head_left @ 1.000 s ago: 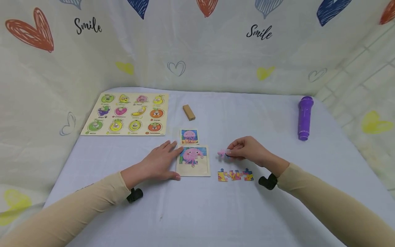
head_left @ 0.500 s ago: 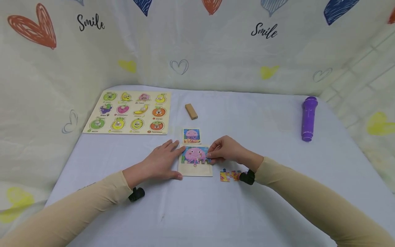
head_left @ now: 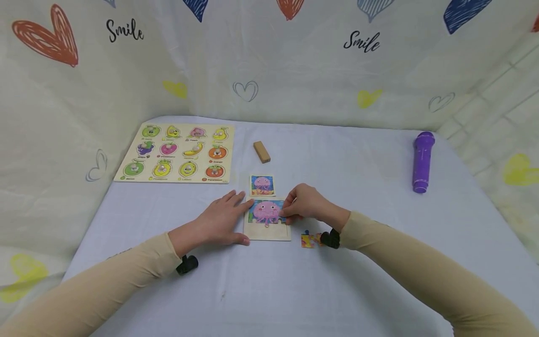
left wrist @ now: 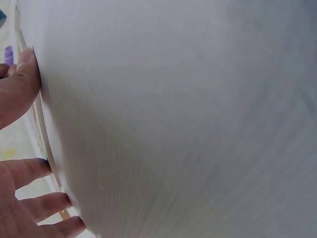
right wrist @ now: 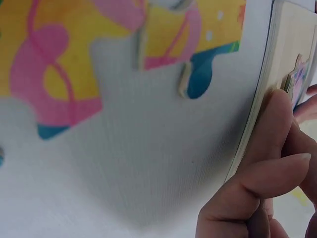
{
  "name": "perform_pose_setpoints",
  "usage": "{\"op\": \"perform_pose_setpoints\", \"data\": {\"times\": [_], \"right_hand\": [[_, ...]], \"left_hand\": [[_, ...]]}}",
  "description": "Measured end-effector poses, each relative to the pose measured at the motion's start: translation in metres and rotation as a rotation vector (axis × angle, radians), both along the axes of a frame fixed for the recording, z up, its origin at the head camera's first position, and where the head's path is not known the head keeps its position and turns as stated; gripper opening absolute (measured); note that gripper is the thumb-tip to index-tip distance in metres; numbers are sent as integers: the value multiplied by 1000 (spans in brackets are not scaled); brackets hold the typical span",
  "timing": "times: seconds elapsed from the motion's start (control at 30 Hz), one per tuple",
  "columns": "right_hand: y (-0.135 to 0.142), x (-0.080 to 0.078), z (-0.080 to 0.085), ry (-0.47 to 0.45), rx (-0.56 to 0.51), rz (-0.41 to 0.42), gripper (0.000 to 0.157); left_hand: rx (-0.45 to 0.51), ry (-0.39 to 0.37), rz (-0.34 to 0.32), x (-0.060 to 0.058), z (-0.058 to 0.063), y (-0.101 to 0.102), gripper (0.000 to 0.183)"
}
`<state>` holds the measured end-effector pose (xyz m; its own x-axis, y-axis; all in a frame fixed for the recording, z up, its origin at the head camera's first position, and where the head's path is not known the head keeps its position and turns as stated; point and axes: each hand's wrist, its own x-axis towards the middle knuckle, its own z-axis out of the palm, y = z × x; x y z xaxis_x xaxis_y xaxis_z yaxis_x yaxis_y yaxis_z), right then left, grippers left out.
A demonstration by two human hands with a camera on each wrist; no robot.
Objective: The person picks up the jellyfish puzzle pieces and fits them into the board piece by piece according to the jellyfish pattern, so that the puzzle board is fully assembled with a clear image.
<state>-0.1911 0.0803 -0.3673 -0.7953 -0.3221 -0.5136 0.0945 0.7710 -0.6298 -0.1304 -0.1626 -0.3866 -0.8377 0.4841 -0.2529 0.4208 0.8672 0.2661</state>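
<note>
A small wooden jigsaw board (head_left: pixel 265 232) lies in front of me, its upper half filled with a pink jellyfish on blue and its lower half bare wood. My left hand (head_left: pixel 221 217) rests with spread fingers along the board's left edge. At the board's right side, my right hand (head_left: pixel 309 203) pinches a jigsaw piece (head_left: pixel 280 220) against the picture; the fingers hide most of it. Yellow and pink loose pieces (head_left: pixel 307 240) lie right of the board, partly covered by the right wrist camera. In the right wrist view, one loose piece (right wrist: pixel 193 34) shows close up.
A jellyfish picture card (head_left: pixel 262 186) touches the board's far edge. Beyond it lies a small wooden block (head_left: pixel 261 152). A fruit puzzle board (head_left: pixel 174 153) is at the far left, and a purple toy microphone (head_left: pixel 423 162) at the far right of the white-covered table (head_left: pixel 261 290).
My right hand has moved left from above the loose pieces to the board, bringing the pinched jigsaw piece to the jellyfish's right side. The left hand keeps its place at the board's edge.
</note>
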Motion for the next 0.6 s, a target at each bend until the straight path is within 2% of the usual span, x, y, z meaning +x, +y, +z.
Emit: {"op": "perform_pose_setpoints", "data": {"times": [0.3,0.6], "right_hand": [[-2,1,2,69,74,53,17],[-3,3,-2,116,90,48,25]], "left_hand": [[2,4,-2,1,-1,0,98],[1,3,-3,1,0,1,98]]}}
